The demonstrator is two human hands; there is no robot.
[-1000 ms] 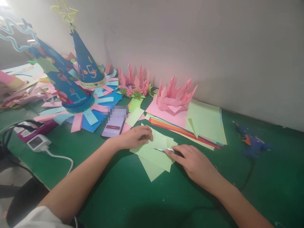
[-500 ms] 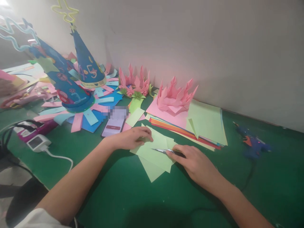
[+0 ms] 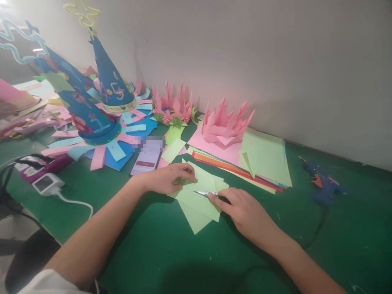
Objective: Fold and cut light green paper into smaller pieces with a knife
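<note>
Several light green paper sheets point(image 3: 199, 202) lie on the green table point(image 3: 171, 249). My left hand point(image 3: 167, 178) rests on their left edge, fingers curled and pressing the paper down. My right hand point(image 3: 241, 210) grips a thin metal-bladed craft knife point(image 3: 206, 194). Its tip lies on the green paper and points left toward my left hand.
A phone point(image 3: 147, 157) lies just behind my left hand. Behind it stand two blue paper cones point(image 3: 92, 102) on pink and blue strips, and pink paper crowns point(image 3: 226, 122) on a stack of coloured sheets point(image 3: 263, 159). A blue glue gun point(image 3: 323, 185) lies right; a charger point(image 3: 45, 183) left.
The knife in my right hand has slid a little to the left across the green paper. My left hand has stayed on the paper.
</note>
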